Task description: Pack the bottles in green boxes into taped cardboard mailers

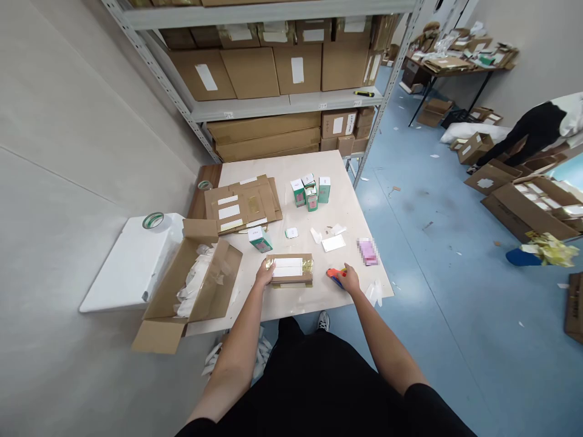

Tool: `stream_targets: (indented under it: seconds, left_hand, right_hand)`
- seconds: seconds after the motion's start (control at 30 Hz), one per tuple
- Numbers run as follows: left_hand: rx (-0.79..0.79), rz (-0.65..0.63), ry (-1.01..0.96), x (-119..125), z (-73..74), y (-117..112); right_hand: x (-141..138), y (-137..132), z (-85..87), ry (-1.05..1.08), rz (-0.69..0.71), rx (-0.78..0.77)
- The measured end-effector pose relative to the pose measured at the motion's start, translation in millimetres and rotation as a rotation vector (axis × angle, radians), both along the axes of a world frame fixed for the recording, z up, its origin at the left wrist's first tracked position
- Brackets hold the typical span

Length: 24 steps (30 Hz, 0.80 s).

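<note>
A small brown cardboard box (pixel 291 280) with a white label and shiny tape lies near the table's front edge. My left hand (pixel 265 273) grips its left end, thumb on top. To the right of the box, my right hand (pixel 350 280) is closed around an orange-and-blue hand tool (pixel 334 274); its exact kind is too small to make out. Behind the box stand a green-and-white carton (pixel 260 240) and a small white-and-green piece (pixel 291 232). A white paper slip (pixel 333 243) lies beyond the tool, and a pink pack (pixel 368 251) is at the right edge.
Several green-and-white cartons (pixel 323 190) stand farther back beside flattened cardboard (pixel 248 203). At left an open carton (pixel 159 294) holds white packing; a tape roll (pixel 153 220) lies behind it. Shelving (pixel 291 102) rises behind the table. A person (pixel 532 130) is at far right among boxes.
</note>
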<state>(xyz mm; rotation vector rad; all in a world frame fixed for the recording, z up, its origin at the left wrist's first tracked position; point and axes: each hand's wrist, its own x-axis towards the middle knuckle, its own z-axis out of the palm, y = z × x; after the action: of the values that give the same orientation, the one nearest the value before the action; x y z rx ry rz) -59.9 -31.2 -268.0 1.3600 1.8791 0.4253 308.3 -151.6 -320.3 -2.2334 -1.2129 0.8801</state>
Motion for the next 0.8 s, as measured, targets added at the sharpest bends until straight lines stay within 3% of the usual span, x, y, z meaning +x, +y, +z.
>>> stream_targets:
  seconds: [0.2, 0.33, 0.5, 0.63, 0.8]
  left_hand:
    - [-0.077, 0.054, -0.007, 6.8, -0.4, 0.7]
    - [-0.136, 0.066, -0.017, 5.5, 3.1, -6.3]
    - [-0.157, 0.146, -0.025, -1.0, 8.0, -17.1]
    - [-0.151, 0.129, 0.021, 6.5, 8.6, -18.3]
    - [-0.082, 0.109, 0.125, 16.7, 7.3, -12.1]
  right_hand:
    - [5.6, -24.4, -36.7, -0.081, 0.229, 0.062]
    - [-0.3, -37.4, -49.2, -0.131, 0.256, 0.053]
    - [-3.8, -40.8, -46.1, -0.216, 0.292, -0.155]
    - [-0.3, -34.1, -40.8, -0.317, 0.305, -0.329]
    - [13.7, -32.0, -36.6, -0.418, 0.304, -0.394]
